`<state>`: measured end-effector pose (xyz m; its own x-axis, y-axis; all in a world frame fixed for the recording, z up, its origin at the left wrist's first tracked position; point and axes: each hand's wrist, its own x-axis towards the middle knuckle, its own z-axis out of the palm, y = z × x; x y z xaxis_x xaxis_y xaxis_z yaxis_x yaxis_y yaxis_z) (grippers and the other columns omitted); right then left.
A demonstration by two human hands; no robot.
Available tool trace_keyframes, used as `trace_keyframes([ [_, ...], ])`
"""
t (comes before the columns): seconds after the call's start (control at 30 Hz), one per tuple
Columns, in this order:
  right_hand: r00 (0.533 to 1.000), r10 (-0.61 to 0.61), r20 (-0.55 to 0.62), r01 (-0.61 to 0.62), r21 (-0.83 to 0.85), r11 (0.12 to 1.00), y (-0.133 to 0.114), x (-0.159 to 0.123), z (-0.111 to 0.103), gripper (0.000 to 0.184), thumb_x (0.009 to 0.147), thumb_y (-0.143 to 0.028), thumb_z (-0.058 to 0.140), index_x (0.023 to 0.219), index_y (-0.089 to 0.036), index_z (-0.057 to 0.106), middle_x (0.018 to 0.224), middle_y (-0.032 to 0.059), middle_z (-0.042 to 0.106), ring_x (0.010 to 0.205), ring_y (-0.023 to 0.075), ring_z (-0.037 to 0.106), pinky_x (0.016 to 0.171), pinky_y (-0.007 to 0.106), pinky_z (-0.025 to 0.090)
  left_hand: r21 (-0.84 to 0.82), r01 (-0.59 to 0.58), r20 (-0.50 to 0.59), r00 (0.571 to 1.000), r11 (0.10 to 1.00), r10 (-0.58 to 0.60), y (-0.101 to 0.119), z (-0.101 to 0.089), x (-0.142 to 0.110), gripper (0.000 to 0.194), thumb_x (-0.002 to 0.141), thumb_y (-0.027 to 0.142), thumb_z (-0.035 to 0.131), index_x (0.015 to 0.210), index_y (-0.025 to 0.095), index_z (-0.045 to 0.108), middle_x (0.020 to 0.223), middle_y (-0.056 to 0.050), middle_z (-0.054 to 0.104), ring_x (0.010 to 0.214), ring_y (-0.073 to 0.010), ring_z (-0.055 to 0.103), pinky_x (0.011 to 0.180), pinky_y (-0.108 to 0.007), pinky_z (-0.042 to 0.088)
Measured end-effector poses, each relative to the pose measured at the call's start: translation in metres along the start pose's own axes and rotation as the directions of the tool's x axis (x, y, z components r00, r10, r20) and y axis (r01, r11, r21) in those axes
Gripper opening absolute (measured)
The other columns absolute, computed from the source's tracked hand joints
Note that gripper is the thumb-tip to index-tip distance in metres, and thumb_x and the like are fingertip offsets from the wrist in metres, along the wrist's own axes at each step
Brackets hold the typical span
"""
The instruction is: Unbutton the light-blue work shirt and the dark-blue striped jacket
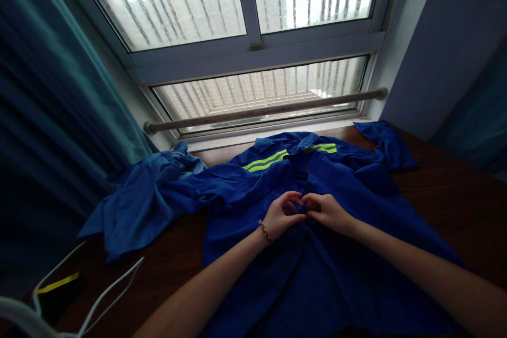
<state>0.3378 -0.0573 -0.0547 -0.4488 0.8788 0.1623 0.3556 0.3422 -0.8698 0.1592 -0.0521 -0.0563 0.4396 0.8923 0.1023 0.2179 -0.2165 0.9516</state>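
A blue work shirt (253,185) with yellow-green reflective stripes (266,160) lies spread on a dark wooden table (455,195), collar toward the window. My left hand (280,215), with a bead bracelet on its wrist, and my right hand (325,210) meet at the shirt's front placket in the middle. Both pinch the blue cloth between thumb and fingers, fingertips almost touching. What lies between the fingertips is too small to make out beyond the cloth.
A window (253,37) with a metal rail (261,111) runs behind the table. A teal curtain (55,95) hangs at the left. White cables (106,290) and a dark object with a yellow strip (57,283) lie at the lower left.
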Motion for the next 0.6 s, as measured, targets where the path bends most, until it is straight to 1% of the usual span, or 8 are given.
trace_keyframes([
  [0.07, 0.999, 0.048, 0.001, -0.048, 0.056, 0.997, 0.002, 0.003, -0.005, 0.02, 0.067, -0.016, 0.057, 0.086, -0.016, 0.06, 0.069, -0.0004, 0.062, 0.063, 0.0128, 0.058, 0.057, 0.022, 0.043, 0.231, -0.106, 0.032, 0.994, 0.967, 0.102, -0.001, -0.005, 0.0, 0.09, 0.044, 0.042, 0.077, 0.123, 0.021, 0.039, 0.115, -0.011, 0.045, 0.096, -0.0231, 0.05, 0.078, -0.036, 0.045],
  [0.13, 0.996, 0.089, -0.014, -0.087, 0.088, 0.992, 0.003, 0.005, -0.009, 0.019, 0.065, -0.019, 0.06, 0.084, -0.016, 0.062, 0.067, -0.0001, 0.062, 0.062, 0.0131, 0.058, 0.057, 0.022, 0.044, 0.413, -0.174, 0.087, 0.985, 0.894, 0.151, -0.004, -0.009, 0.0, 0.109, 0.033, 0.046, 0.079, 0.129, 0.024, 0.031, 0.124, -0.012, 0.034, 0.11, -0.0291, 0.038, 0.09, -0.045, 0.037],
  [0.2, 0.993, 0.116, -0.038, -0.11, 0.13, 0.985, 0.001, 0.007, -0.013, 0.021, 0.064, -0.023, 0.062, 0.084, -0.015, 0.063, 0.065, -0.0003, 0.062, 0.062, 0.0131, 0.058, 0.057, 0.022, 0.044, 0.513, -0.189, 0.139, 0.981, 0.837, 0.136, -0.009, -0.011, -0.001, 0.113, 0.032, 0.051, 0.077, 0.13, 0.023, 0.029, 0.126, -0.013, 0.03, 0.115, -0.0318, 0.032, 0.096, -0.049, 0.029],
  [0.27, 0.988, 0.126, -0.088, -0.108, 0.191, 0.976, -0.002, 0.009, -0.021, 0.024, 0.064, -0.025, 0.062, 0.085, -0.015, 0.062, 0.07, 0.0005, 0.062, 0.066, 0.0137, 0.058, 0.062, 0.024, 0.045, 0.556, -0.183, 0.163, 0.981, 0.811, 0.109, -0.012, -0.011, -0.001, 0.112, 0.036, 0.054, 0.074, 0.131, 0.021, 0.027, 0.126, -0.014, 0.03, 0.115, -0.0318, 0.031, 0.097, -0.048, 0.029],
  [0.33, 0.972, 0.118, -0.202, -0.071, 0.227, 0.971, -0.005, 0.011, -0.035, 0.025, 0.065, -0.027, 0.061, 0.087, -0.015, 0.061, 0.079, 0.0022, 0.063, 0.075, 0.0151, 0.058, 0.07, 0.026, 0.046, 0.591, -0.177, 0.141, 0.983, 0.787, 0.114, -0.011, -0.011, -0.001, 0.113, 0.037, 0.054, 0.074, 0.133, 0.021, 0.024, 0.128, -0.015, 0.027, 0.116, -0.0317, 0.031, 0.097, -0.046, 0.029],
  [0.43, 0.921, 0.077, -0.381, -0.039, 0.107, 0.994, 0.001, 0.013, -0.069, 0.025, 0.068, -0.028, 0.058, 0.091, -0.016, 0.059, 0.086, 0.0039, 0.062, 0.082, 0.017, 0.058, 0.076, 0.029, 0.045, 0.717, -0.119, -0.005, 0.984, 0.687, 0.176, -0.007, -0.018, 0.002, 0.11, 0.041, 0.046, 0.076, 0.133, 0.025, 0.021, 0.135, -0.013, 0.018, 0.122, -0.0337, 0.022, 0.099, -0.048, 0.023],
  [0.5, 0.912, 0.043, -0.409, -0.111, -0.143, 0.983, 0.014, 0.014, -0.092, 0.029, 0.068, -0.027, 0.058, 0.096, -0.018, 0.058, 0.087, 0.0047, 0.061, 0.084, 0.0189, 0.057, 0.078, 0.032, 0.043, 0.806, 0.021, -0.18, 0.961, 0.592, 0.21, -0.007, -0.029, 0.006, 0.105, 0.045, 0.039, 0.077, 0.133, 0.027, 0.02, 0.139, -0.013, 0.01, 0.126, -0.0357, 0.013, 0.099, -0.051, 0.017],
  [0.6, 0.923, 0.134, -0.36, -0.319, -0.524, 0.79, 0.037, 0.012, -0.112, 0.05, 0.062, -0.03, 0.066, 0.109, -0.018, 0.054, 0.096, 0.0101, 0.057, 0.09, 0.0245, 0.055, 0.08, 0.035, 0.041, 0.788, 0.284, -0.409, 0.904, 0.546, 0.121, -0.012, -0.048, 0.014, 0.105, 0.048, 0.042, 0.074, 0.133, 0.02, 0.017, 0.14, -0.018, 0.005, 0.125, -0.0389, 0.015, 0.096, -0.051, 0.021],
])
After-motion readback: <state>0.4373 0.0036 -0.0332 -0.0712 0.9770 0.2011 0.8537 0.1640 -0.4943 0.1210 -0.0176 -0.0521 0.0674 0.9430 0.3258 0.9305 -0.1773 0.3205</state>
